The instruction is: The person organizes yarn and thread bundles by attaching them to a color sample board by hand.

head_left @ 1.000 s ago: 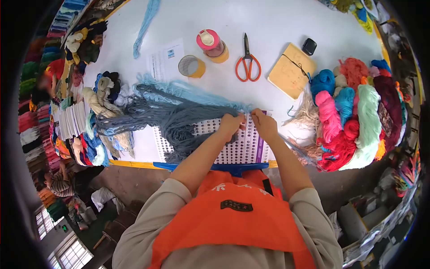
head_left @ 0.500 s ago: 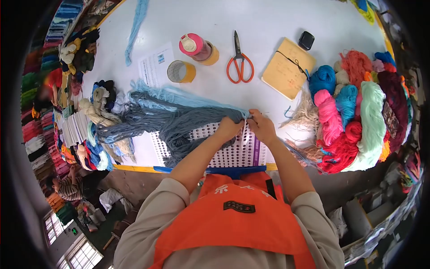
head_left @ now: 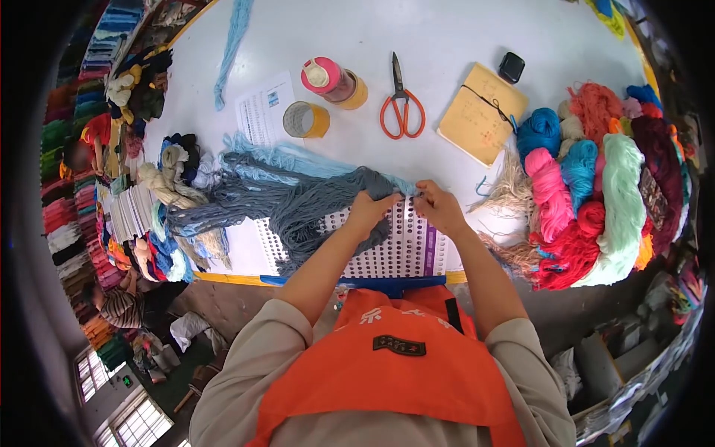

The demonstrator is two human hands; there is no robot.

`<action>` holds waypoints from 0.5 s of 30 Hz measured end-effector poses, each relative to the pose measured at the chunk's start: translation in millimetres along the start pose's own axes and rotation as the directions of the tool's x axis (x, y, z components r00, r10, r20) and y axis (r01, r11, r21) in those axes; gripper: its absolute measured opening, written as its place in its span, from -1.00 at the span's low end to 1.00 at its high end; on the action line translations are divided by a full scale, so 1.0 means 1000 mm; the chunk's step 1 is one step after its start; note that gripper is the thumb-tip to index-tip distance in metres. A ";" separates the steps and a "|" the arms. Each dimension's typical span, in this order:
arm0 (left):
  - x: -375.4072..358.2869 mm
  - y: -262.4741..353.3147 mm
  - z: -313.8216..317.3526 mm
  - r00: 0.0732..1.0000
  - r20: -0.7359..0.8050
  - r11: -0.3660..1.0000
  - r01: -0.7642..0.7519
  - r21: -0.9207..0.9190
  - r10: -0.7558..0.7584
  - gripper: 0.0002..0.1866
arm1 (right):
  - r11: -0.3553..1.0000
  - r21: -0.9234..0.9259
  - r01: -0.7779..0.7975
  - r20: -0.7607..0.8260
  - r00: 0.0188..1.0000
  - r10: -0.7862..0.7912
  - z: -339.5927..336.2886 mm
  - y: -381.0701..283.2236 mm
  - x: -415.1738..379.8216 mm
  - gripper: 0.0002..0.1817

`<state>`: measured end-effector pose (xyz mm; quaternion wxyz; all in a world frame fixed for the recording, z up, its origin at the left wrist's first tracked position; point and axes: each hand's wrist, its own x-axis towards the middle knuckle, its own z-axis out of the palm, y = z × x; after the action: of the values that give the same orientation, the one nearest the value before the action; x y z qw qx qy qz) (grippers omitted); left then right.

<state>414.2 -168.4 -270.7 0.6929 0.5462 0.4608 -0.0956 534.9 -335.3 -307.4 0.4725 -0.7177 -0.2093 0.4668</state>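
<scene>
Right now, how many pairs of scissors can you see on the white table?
1. The orange-handled scissors lie between the pink-lidded bottle and the tan notebook, beyond the right hand. Others could be hidden under the grey yarn.

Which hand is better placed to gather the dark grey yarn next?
Probably the left hand: it is beside the dark grey yarn, while the right hand sits farther off, near the light blue yarn's end.
</scene>
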 end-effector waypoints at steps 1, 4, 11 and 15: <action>-0.004 0.000 0.000 1.000 0.000 1.000 -0.001 0.000 0.001 -0.81 | 1.000 0.008 -0.018 0.006 1.000 0.018 0.000 0.001 0.001 -0.61; -0.021 0.004 0.006 0.935 0.351 0.874 0.212 -0.437 -0.052 -0.71 | 1.000 -0.016 -0.012 0.013 1.000 0.013 -0.002 0.003 0.003 -0.59; 0.010 -0.049 0.020 0.731 0.268 0.512 -0.646 0.566 0.627 -0.77 | 0.994 0.106 0.002 0.073 0.997 -0.010 -0.006 0.001 0.000 -0.63; -0.030 0.013 -0.039 0.985 -0.051 0.981 0.158 -0.116 -0.165 -0.84 | 0.999 0.010 -0.046 -0.014 0.999 0.046 -0.002 -0.010 0.004 -0.72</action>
<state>384.6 -141.5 -238.6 0.6981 0.4701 0.5290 -0.1091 539.6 -329.0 -300.6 0.4665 -0.7234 -0.1871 0.4733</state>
